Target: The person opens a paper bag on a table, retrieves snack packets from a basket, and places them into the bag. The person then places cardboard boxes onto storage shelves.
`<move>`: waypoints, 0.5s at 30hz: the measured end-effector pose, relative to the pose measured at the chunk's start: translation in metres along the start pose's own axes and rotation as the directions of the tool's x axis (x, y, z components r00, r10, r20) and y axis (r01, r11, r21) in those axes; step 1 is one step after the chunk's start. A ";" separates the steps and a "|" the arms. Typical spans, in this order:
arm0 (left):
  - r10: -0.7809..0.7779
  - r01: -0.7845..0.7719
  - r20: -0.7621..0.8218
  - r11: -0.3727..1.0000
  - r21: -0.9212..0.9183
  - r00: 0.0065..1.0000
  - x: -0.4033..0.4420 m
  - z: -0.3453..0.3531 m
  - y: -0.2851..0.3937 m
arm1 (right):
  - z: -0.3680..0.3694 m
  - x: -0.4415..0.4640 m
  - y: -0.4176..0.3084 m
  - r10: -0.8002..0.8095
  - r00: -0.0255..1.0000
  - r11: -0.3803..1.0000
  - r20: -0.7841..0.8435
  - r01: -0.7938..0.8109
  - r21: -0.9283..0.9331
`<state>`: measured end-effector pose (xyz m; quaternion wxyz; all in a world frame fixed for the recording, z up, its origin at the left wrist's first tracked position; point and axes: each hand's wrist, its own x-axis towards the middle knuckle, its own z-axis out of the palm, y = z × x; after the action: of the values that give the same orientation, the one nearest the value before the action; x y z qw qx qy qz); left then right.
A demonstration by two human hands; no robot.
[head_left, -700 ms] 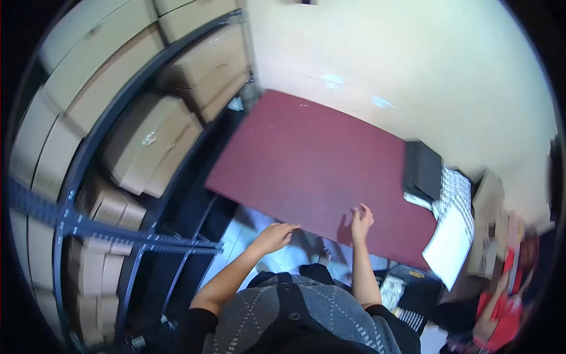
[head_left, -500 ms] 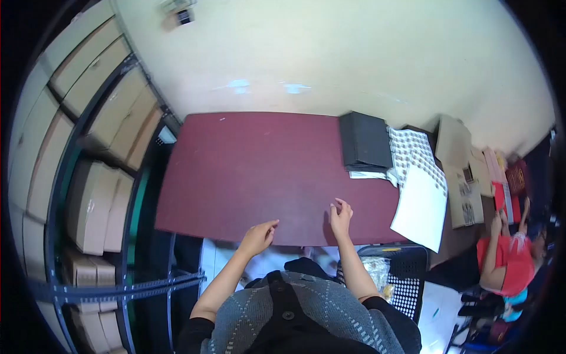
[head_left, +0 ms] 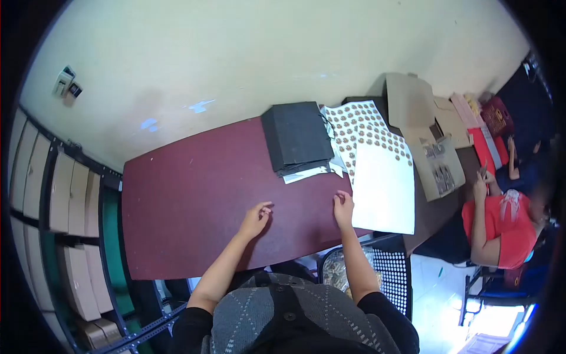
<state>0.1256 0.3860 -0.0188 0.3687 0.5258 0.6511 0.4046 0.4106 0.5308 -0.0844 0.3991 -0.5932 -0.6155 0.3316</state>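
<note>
The left hand [head_left: 255,220] and right hand [head_left: 344,210] hang over a smooth, maroon, rectangular tabletop [head_left: 194,206], fingers loosely curled, open; beyond the right fingers, a flat-faced black rectangular stack [head_left: 300,135]; just beside them, a flat white paper sheet [head_left: 383,192].

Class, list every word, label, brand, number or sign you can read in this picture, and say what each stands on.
Readable text: none.
Printed sheets: rows of small round motifs; any lettering is too small to read.
Dark red box: marks on it, too small and blurred to read.
Wall fixture: too small to tell whether it bears text.
</note>
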 end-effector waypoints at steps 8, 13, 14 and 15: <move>-0.181 0.166 -0.096 0.975 -0.151 0.979 0.078 0.008 -0.037 | 0.009 0.008 0.002 -0.005 0.997 0.994 -0.073 -0.003 -0.112; -0.446 0.425 -0.047 0.876 -0.228 0.894 0.139 0.013 -0.047 | 0.019 0.024 -0.004 -0.011 0.999 0.997 -0.047 0.008 -0.074; -0.444 0.425 -0.039 0.877 -0.225 0.895 0.148 0.012 -0.030 | 0.022 0.030 -0.004 -0.007 0.999 0.997 -0.054 0.003 -0.076; -0.504 0.478 -0.039 0.838 -0.264 0.863 0.157 0.013 -0.019 | 0.025 0.036 -0.003 -0.011 0.998 0.999 -0.055 0.009 -0.049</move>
<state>0.1025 0.5400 -0.0499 0.4868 0.2694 0.7277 0.4011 0.3883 0.5685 -0.0897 0.4032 -0.6085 -0.6151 0.2980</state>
